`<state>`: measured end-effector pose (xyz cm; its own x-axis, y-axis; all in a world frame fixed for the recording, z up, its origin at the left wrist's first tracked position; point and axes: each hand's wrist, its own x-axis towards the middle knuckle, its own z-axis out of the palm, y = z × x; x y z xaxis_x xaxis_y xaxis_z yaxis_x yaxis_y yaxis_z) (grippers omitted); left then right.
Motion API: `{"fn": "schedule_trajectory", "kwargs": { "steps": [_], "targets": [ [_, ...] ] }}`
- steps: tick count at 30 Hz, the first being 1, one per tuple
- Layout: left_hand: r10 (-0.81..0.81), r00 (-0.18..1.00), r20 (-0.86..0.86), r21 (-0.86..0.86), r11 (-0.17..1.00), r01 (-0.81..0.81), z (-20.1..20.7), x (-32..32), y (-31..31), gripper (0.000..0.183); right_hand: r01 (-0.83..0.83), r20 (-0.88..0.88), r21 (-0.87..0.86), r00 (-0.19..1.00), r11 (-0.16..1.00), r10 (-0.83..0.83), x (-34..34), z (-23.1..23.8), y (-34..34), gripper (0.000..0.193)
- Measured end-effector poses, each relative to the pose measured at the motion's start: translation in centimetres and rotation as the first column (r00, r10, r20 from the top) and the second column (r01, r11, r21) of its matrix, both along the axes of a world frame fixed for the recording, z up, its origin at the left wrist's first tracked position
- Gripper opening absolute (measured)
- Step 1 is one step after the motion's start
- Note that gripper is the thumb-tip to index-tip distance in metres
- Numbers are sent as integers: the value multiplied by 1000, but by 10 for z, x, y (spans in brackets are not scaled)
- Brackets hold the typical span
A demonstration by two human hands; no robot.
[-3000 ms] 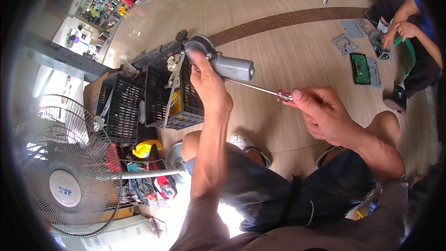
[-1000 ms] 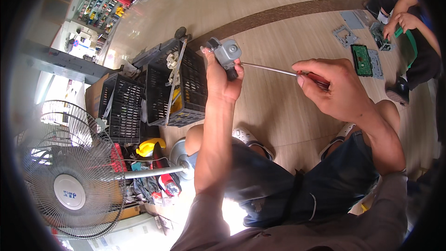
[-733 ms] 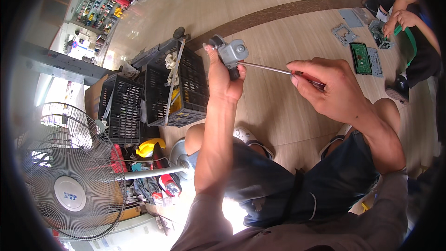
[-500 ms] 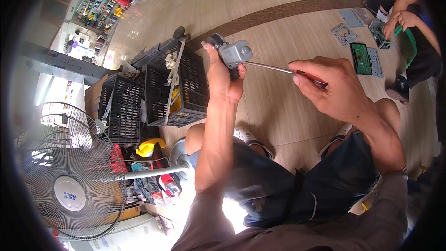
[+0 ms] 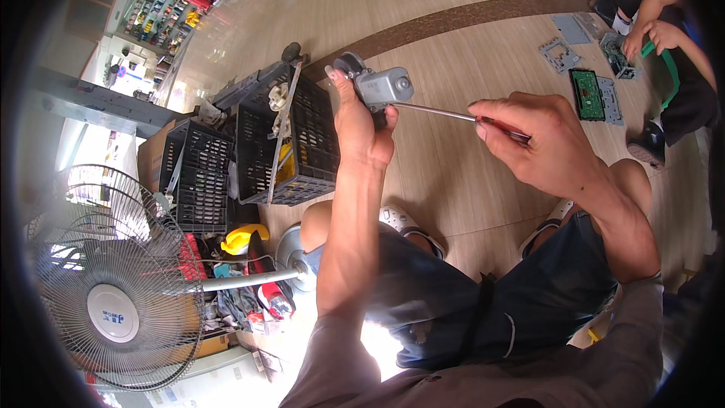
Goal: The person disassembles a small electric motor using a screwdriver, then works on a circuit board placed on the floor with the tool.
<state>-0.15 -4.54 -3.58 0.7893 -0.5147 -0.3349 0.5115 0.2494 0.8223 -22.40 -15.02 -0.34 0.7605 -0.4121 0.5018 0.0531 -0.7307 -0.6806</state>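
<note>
Left hand [image 5: 361, 132], partly closed, holds a grey motor [image 5: 384, 86]; right hand [image 5: 542, 137], curled firmly, holds a red-handled screwdriver [image 5: 442, 112]. Off-axis pressure could slip its tip into the supporting hand.

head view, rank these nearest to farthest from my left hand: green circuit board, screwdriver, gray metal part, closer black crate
1. Gray metal part: held in the left hand.
2. Screwdriver: shaft end near the left hand, handle in the right hand.
3. Closer black crate: to the left.
4. Green circuit board: well to the right, on the floor.
</note>
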Motion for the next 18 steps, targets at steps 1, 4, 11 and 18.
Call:
{"fn": "schedule_trajectory", "kwargs": {
  "steps": [1, 4, 11, 18],
  "targets": [
    [2, 1000, 1, 2, 1000, -2, 0, 0, 0, 51, 0, 1, -3, 1000, 1000, 0, 0, 0, 0, 15],
    [1, 1000, 9, -1, 1000, -1, 0, 0, 0, 52, -3, 9, -10, 1000, 1000, 3, 1, -1, -1, 16],
    [-18, 1000, 19, -33, 999, 19, -1, 2, 0, 52, -19, 17, 39, 1000, 999, 18, 1, 1, -1, 15],
    [-7, 1000, 15, -25, 1000, 8, 2, -2, -1, 52, -16, 13, 34, 1000, 999, 15, 2, 0, -2, 15]
  ]
}}
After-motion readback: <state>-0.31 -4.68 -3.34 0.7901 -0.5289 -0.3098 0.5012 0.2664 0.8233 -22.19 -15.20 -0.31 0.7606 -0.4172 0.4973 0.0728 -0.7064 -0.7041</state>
